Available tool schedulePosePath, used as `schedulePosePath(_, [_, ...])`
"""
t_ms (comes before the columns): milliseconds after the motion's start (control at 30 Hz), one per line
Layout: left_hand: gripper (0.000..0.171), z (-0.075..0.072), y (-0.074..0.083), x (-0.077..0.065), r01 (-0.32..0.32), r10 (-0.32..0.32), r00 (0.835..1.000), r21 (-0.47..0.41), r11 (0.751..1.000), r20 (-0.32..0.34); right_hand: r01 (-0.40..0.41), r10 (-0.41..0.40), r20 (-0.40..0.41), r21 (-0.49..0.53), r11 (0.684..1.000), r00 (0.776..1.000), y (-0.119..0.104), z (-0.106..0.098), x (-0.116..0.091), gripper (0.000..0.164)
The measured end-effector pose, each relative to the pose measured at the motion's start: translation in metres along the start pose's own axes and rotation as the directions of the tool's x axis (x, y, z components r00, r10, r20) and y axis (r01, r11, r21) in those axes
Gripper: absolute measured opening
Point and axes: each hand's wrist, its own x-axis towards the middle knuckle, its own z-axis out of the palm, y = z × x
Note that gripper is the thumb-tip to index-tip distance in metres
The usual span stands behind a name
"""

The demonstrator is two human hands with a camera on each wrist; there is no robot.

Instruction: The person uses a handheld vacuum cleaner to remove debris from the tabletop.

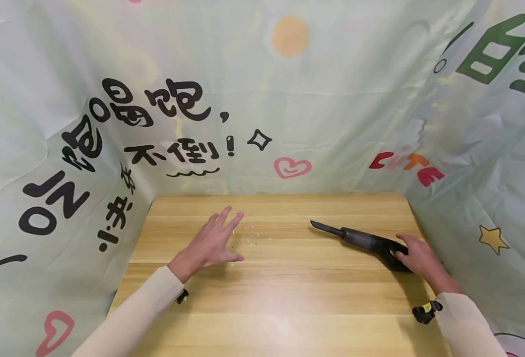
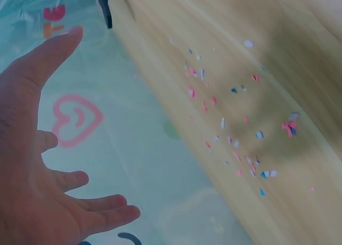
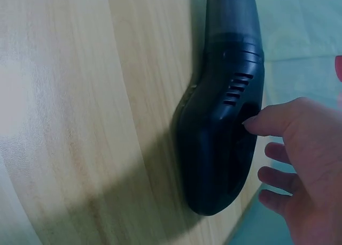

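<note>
Wooden tabletop (image 1: 289, 285) lies beneath the left hand (image 1: 213, 243), splayed, and right hand (image 1: 420, 255), loose-fingered at a vacuum (image 1: 362, 240).

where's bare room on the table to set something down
Near part of the table, between the sleeves; also the strip behind the black vacuum. Crowded: coloured bits by the left hand, vacuum at the right hand.

A bare left hand (image 1: 212, 242) splays just left of centre; a bare right hand (image 1: 421, 255) bends loosely, lower right.
</note>
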Motion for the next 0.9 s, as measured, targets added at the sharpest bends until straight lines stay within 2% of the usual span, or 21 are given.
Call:
schedulePosePath(233, [0.122, 0.005, 0.008, 0.008, -0.045, 0.045, 0.999, -0.003, 0.999, 0.025, -0.027, 0.024, 0.056, 0.042, 0.999, 0.998, 0.003, 0.007, 0.006, 0.057])
schedulePosePath(367, [0.121, 0.007, 0.014, 0.012, -0.067, 0.067, 0.997, -0.003, 0.998, 0.047, -0.022, 0.019, 0.057, 0.036, 0.999, 0.998, 0.003, 0.011, 0.01, 0.054])
schedulePosePath(600, [0.12, 0.012, 0.025, 0.02, -0.115, 0.116, 0.99, -0.011, 0.993, 0.081, 0.032, -0.032, 0.016, -0.012, 0.999, 0.999, 0.004, 0.018, 0.018, 0.046])
schedulePosePath(900, [0.118, 0.021, 0.039, 0.03, -0.175, 0.174, 0.978, -0.006, 0.985, 0.117, 0.08, -0.079, 0.021, -0.03, 0.996, 0.997, 0.004, 0.021, 0.026, 0.038])
